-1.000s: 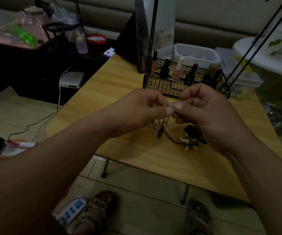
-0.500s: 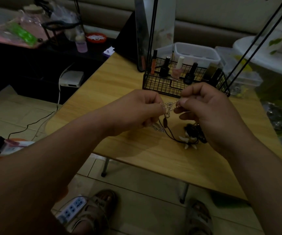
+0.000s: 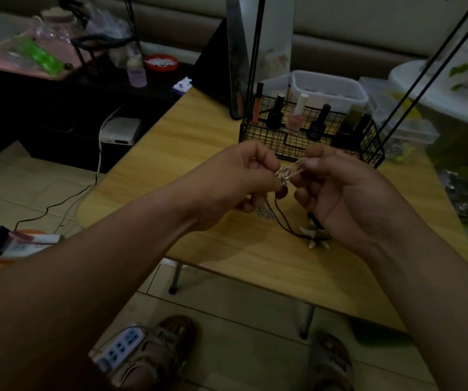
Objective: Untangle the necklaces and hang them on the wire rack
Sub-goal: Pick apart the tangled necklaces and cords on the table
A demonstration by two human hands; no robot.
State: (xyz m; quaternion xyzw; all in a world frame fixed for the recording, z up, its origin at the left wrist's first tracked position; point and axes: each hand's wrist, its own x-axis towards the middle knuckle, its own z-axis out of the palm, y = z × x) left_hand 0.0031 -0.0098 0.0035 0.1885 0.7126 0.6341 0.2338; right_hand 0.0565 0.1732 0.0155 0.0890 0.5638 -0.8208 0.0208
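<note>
My left hand (image 3: pixel 235 179) and my right hand (image 3: pixel 337 190) pinch a thin silver chain necklace (image 3: pixel 289 172) between thumb and forefinger, a short stretch of tangled chain spanning the gap between them. A brown bead (image 3: pixel 281 192) hangs under the knot. A black cord necklace (image 3: pixel 286 227) with white tooth-like pendants (image 3: pixel 313 238) trails from the tangle down onto the wooden table (image 3: pixel 199 153). More silver chain (image 3: pixel 265 213) dangles below my left hand. The black wire rack (image 3: pixel 306 142) stands just behind my hands, its thin rods (image 3: pixel 435 60) rising to the upper right.
Nail polish bottles (image 3: pixel 296 115) fill the rack's basket. White plastic tubs (image 3: pixel 328 90) sit behind it, and a dark mirror panel (image 3: pixel 235 66) stands at its left. A power strip (image 3: pixel 120 345) and my sandalled feet (image 3: pixel 165 348) are on the tiled floor below the table edge.
My hands have drawn slightly apart, stretching a longer piece of silver chain between them. The right hand has lifted a little; the brown bead now hangs free under the knot.
</note>
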